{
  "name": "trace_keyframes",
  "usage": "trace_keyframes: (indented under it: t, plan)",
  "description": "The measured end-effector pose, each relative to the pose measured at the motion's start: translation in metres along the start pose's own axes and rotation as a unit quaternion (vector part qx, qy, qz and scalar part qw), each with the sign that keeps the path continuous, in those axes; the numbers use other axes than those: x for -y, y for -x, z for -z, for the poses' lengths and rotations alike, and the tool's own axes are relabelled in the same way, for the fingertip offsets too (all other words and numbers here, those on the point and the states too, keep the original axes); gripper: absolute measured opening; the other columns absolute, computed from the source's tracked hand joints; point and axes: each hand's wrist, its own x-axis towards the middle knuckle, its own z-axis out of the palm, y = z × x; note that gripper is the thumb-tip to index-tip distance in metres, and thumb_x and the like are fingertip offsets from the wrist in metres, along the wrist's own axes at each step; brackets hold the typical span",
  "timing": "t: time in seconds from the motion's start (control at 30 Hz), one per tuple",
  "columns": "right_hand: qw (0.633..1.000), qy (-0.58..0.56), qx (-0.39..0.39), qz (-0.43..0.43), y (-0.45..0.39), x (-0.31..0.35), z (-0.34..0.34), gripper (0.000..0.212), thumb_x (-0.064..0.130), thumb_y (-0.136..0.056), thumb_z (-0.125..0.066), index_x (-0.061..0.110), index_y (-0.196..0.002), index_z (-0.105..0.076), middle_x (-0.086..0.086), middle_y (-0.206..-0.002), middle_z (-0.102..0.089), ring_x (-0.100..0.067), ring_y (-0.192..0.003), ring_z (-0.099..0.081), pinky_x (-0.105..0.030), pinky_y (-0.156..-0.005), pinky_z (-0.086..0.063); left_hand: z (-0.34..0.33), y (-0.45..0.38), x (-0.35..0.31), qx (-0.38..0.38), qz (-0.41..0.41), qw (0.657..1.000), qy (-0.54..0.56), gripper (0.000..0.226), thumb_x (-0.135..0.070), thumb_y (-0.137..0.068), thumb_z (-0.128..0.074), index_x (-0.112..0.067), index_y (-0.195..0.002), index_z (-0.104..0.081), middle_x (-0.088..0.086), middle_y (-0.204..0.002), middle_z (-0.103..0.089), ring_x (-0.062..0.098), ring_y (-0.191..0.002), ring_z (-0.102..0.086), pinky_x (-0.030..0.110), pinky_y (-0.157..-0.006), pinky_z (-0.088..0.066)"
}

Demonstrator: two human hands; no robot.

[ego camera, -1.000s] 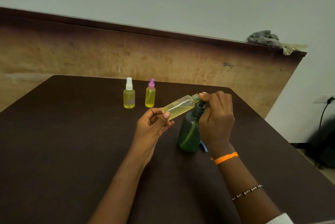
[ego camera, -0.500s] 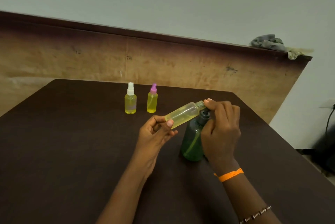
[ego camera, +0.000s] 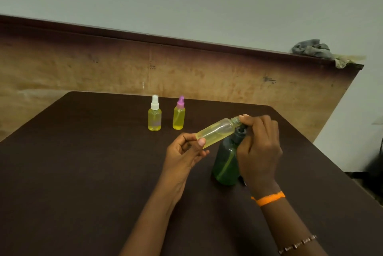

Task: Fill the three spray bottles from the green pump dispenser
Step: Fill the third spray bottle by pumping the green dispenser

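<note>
Tilting an uncapped spray bottle (ego camera: 215, 132) so its mouth meets the nozzle, the left hand (ego camera: 186, 152) grips its base while the right hand (ego camera: 259, 148) closes over the green pump dispenser (ego camera: 227, 162) near table centre; two capped bottles (ego camera: 154, 115) stand farther back.

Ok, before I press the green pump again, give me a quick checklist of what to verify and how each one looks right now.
1. Uncapped bottle held in the left hand: ok, pinched at its base.
2. Bottle neck up at the pump spout: ok, its open mouth sits by the nozzle, tilted.
3. Right hand on the pump head: ok, its grip covers the top.
4. Green pump dispenser upright on the table: ok.
5. Room left in the held bottle: ok, partly filled.
6. White-capped bottle and pink-capped bottle clear of the hands: ok, standing capped further back.
</note>
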Motion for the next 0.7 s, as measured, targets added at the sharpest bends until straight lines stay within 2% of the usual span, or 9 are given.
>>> trace_keyframes:
  t: [0.1, 0.27, 0.33, 0.43, 0.57, 0.7]
  plan:
    - [1.000, 0.006, 0.004, -0.001, 0.005, -0.002, 0.000, 0.035, -0.004, -0.073, -0.038, 0.005, -0.092, -0.066, -0.005, -0.083, -0.057, -0.016, -0.079, -0.042, -0.015, -0.060, -0.029, -0.001, 0.001, 0.000, -0.006, 0.007, 1.000, 0.006, 0.032, -0.022, -0.068, -0.065, -0.004, -0.093, -0.058, -0.007, -0.066, -0.067, 0.005, -0.058, -0.062, 0.034, -0.085, -0.054]
    - [0.997, 0.040, 0.047, 0.048, -0.021, -0.001, 0.012, 0.028, 0.007, -0.076, -0.037, 0.009, -0.077, -0.065, 0.000, -0.075, -0.060, -0.015, -0.080, -0.042, -0.020, -0.053, -0.029, -0.001, 0.002, -0.002, -0.002, 0.006, 1.000, 0.002, 0.033, -0.021, -0.068, -0.064, -0.003, -0.095, -0.057, -0.007, -0.067, -0.068, 0.005, -0.058, -0.062, 0.033, -0.083, -0.055]
    - [0.996, 0.033, 0.057, 0.055, -0.028, -0.001, 0.014, 0.029, 0.010, -0.075, -0.036, 0.010, -0.073, -0.064, 0.001, -0.073, -0.060, -0.014, -0.081, -0.042, -0.015, -0.049, -0.025, -0.001, 0.002, -0.001, 0.001, 0.003, 1.000, -0.003, 0.033, -0.021, -0.069, -0.064, -0.004, -0.095, -0.058, -0.007, -0.069, -0.068, 0.005, -0.058, -0.062, 0.033, -0.085, -0.055]
    - [0.998, 0.002, 0.048, 0.029, -0.019, -0.001, 0.010, 0.030, 0.009, -0.077, -0.035, 0.008, -0.079, -0.065, -0.001, -0.077, -0.059, -0.015, -0.081, -0.042, -0.009, -0.055, -0.025, 0.000, 0.001, 0.000, 0.001, 0.001, 1.000, -0.004, 0.033, -0.023, -0.068, -0.064, -0.004, -0.094, -0.058, -0.007, -0.069, -0.068, 0.006, -0.058, -0.062, 0.035, -0.087, -0.054]
    - [1.000, 0.013, 0.001, 0.012, 0.002, -0.003, 0.001, 0.031, 0.004, -0.085, -0.036, 0.004, -0.087, -0.067, -0.006, -0.079, -0.059, -0.015, -0.076, -0.043, -0.021, -0.055, -0.036, 0.002, -0.002, 0.003, -0.001, -0.002, 1.000, 0.000, 0.030, -0.023, -0.069, -0.064, -0.005, -0.092, -0.058, -0.005, -0.072, -0.067, 0.007, -0.060, -0.063, 0.035, -0.086, -0.055]
    - [0.997, 0.053, 0.020, 0.050, -0.009, -0.004, 0.005, 0.028, 0.003, -0.083, -0.039, 0.006, -0.081, -0.067, -0.003, -0.075, -0.059, -0.016, -0.077, -0.042, -0.021, -0.054, -0.034, 0.001, 0.000, 0.002, -0.003, 0.000, 1.000, 0.001, 0.030, -0.023, -0.068, -0.064, -0.005, -0.091, -0.058, -0.005, -0.070, -0.067, 0.007, -0.061, -0.064, 0.035, -0.086, -0.054]
